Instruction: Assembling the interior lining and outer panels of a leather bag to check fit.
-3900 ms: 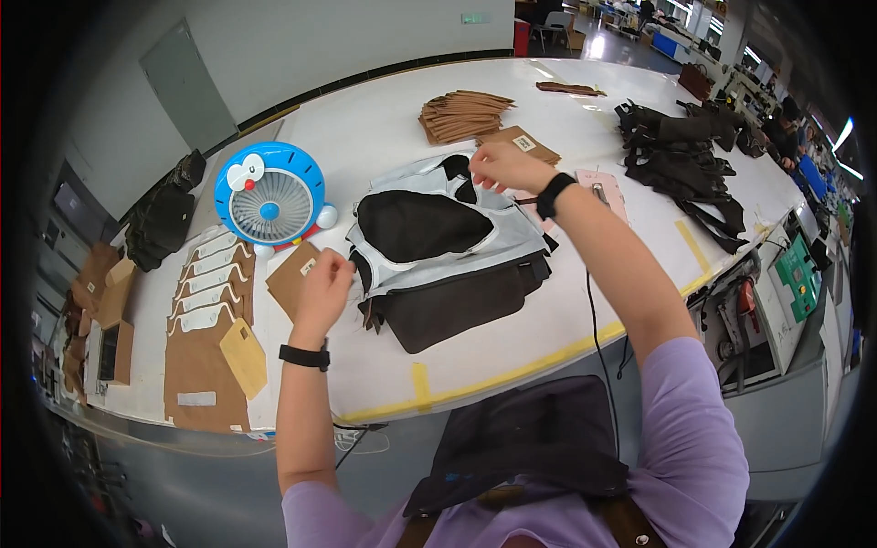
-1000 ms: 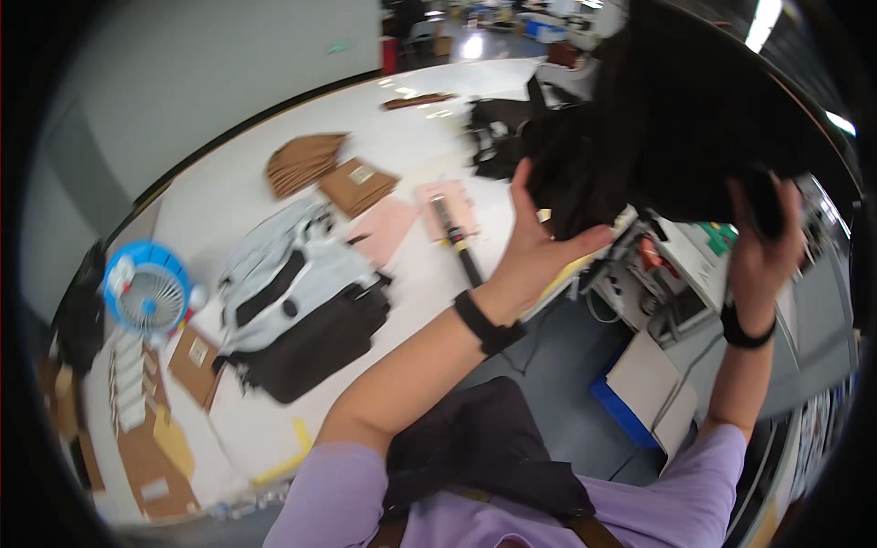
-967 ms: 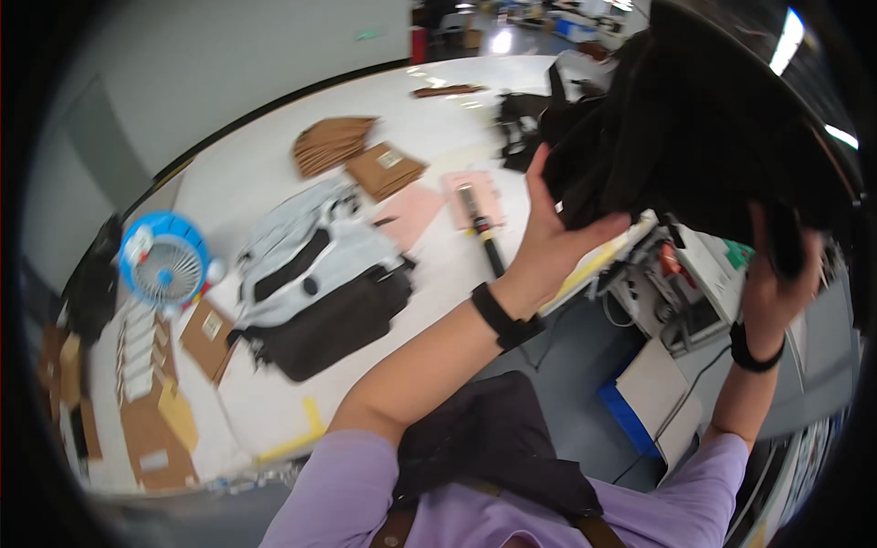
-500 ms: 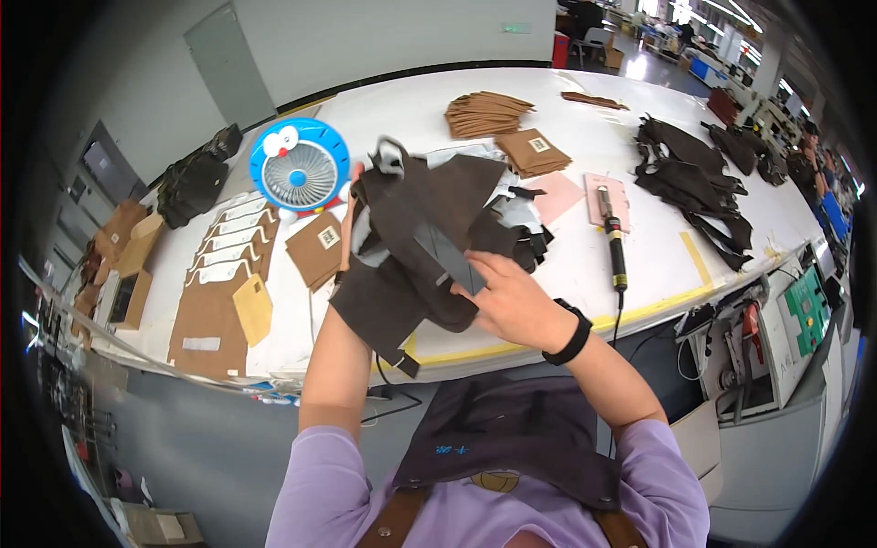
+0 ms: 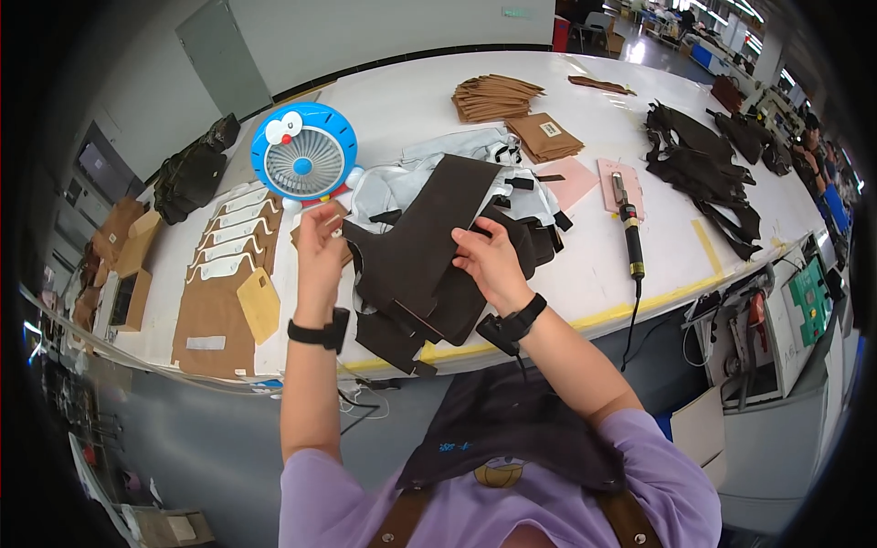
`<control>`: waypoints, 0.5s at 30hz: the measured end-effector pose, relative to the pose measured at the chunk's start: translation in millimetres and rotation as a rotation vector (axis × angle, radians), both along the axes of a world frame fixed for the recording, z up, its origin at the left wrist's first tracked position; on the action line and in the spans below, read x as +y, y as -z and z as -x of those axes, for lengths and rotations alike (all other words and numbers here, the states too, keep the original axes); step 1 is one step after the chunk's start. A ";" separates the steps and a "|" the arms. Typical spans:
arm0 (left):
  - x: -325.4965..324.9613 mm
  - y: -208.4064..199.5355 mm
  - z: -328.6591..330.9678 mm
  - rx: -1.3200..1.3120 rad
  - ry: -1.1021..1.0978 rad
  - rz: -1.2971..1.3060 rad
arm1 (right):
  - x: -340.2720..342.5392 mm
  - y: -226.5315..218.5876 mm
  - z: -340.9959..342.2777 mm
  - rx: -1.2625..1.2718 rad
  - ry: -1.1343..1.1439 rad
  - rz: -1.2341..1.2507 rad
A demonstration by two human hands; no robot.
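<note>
A dark brown cut leather piece [image 5: 411, 228] lies spread over other dark pieces [image 5: 388, 338] near the front edge of the table. Beside its left corner is my left hand [image 5: 318, 256], raised with the fingers loosely bent and apart. My right hand [image 5: 493, 269] hovers at the piece's right edge, thumb and fingers bent with a gap between them. I see nothing held in either hand, though contact with the leather's edges is hard to make out. Behind the piece lie light grey-backed pieces [image 5: 448, 143] with small dark tabs.
A blue cartoon-faced fan [image 5: 306, 151] stands at the left, beyond a brown panel with white strips [image 5: 228, 237] and a yellow card [image 5: 258, 304]. Brown stacks [image 5: 493, 96] lie at the back. To the right are a corded hot-air tool [image 5: 628, 224] and dark leather pieces [image 5: 699, 164].
The dark leather piece has gone from bunched and lifted to spread flat. My left hand has come out from beneath it. The grey strip under my right fingers is no longer seen.
</note>
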State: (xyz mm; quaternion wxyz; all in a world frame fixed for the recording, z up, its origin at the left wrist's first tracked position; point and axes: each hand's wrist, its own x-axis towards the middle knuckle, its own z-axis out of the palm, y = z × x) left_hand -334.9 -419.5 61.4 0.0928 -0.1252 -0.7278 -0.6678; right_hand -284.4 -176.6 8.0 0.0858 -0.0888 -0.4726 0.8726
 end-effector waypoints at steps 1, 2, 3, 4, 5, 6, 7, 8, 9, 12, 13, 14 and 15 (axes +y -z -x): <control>6.0 -1.0 -18.2 0.014 0.050 -0.026 | 4.2 4.5 5.9 -0.024 -0.201 0.127; 11.3 -1.9 -35.3 -0.036 0.084 -0.110 | -5.5 -10.3 4.7 -0.049 -0.198 0.001; 16.0 2.6 -45.4 0.111 0.071 -0.142 | -11.8 -21.0 6.0 -0.042 -0.279 -0.053; 24.9 5.8 -53.2 0.125 -0.002 -0.179 | -11.7 -29.9 10.5 -0.003 -0.365 -0.055; 31.7 8.5 -59.1 0.139 -0.072 -0.217 | -9.7 -40.1 16.5 0.036 -0.448 -0.059; 31.7 12.3 -64.4 0.141 -0.077 -0.217 | -12.2 -59.9 18.2 0.136 -0.421 -0.006; 30.8 18.7 -67.4 0.046 -0.076 -0.417 | -15.7 -84.8 18.2 0.236 -0.390 0.048; 32.2 26.8 -67.8 -0.054 -0.065 -0.618 | -15.8 -110.0 17.7 0.307 -0.384 0.059; 29.9 34.7 -68.5 -0.056 -0.061 -0.616 | -16.3 -132.4 17.5 0.378 -0.379 0.072; 12.8 66.4 -55.0 0.052 0.210 0.025 | -12.7 -178.0 24.8 0.573 -0.436 0.031; -2.3 89.3 -46.0 -0.060 0.094 0.499 | -16.3 -193.0 22.3 0.648 -0.458 0.034; -6.7 109.2 -44.7 0.063 0.026 0.851 | -17.0 -207.9 14.6 0.689 -0.464 0.036; -3.3 118.8 -42.6 0.198 -0.036 1.196 | -10.6 -217.4 12.2 0.738 -0.479 0.021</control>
